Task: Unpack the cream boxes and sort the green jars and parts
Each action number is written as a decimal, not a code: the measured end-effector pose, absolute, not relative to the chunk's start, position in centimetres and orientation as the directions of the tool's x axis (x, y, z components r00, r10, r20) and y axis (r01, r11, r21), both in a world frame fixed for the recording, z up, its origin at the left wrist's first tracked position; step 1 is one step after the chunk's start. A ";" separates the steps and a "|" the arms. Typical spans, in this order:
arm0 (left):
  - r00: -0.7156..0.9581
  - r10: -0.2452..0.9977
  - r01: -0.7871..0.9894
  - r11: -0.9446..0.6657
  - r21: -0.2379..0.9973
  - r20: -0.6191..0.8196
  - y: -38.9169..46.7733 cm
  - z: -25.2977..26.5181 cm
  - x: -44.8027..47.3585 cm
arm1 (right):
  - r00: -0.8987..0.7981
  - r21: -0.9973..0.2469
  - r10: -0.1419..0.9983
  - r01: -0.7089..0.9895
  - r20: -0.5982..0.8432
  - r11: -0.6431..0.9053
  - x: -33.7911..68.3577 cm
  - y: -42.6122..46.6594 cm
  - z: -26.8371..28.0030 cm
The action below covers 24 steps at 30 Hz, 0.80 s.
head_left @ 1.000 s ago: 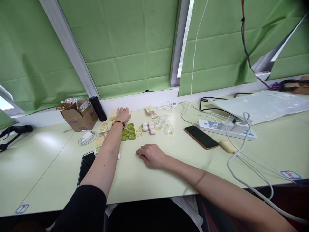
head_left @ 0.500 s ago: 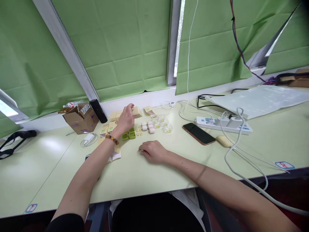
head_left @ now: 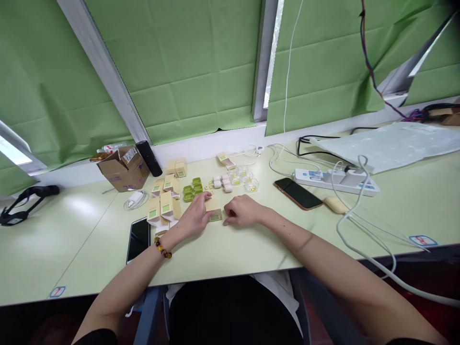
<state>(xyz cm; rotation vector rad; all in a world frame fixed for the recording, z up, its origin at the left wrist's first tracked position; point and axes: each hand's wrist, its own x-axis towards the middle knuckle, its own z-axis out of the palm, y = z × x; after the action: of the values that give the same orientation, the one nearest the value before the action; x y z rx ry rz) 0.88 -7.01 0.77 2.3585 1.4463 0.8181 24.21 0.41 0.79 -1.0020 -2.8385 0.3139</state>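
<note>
Low over the table's middle, my left hand [head_left: 195, 214] is closed around the side of a small beige cardboard box [head_left: 213, 209] with a greenish window. Just right of that box, my right hand [head_left: 244, 211] has its fingers curled, with nothing seen in them. Behind the hands are green square cups [head_left: 193, 189], tiny yellowish pieces [head_left: 209, 185], pale pink cylinders [head_left: 223, 183] and clear containers [head_left: 246, 178] with yellow spots. Left of my left hand, several opened beige boxes [head_left: 166, 203] stand in a group. Two closed boxes [head_left: 177, 166] sit near the wall.
A white-framed phone [head_left: 138, 237] lies left, near my forearm. Another phone [head_left: 297, 193], a beige oval case [head_left: 335, 205] and a power strip [head_left: 336, 181] with cables are on the right. A brown carton [head_left: 124, 168] and a black cylinder [head_left: 148, 158] stand back left.
My left hand has come from the back of the table toward me, bringing the small box down beside my right hand. My right hand has shifted slightly right and forward.
</note>
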 end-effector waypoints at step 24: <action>0.084 0.945 0.837 -0.239 0.492 0.315 -7.1 -0.7 -1.4 | -0.728 -0.429 0.672 0.568 0.138 0.703 24.8 2.1 -0.3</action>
<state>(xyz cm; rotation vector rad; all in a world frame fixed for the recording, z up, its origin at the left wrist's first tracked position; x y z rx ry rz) -1.40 -7.13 -0.67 2.1690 1.8112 0.8700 24.81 2.08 -0.31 -0.9807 -2.6285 0.5236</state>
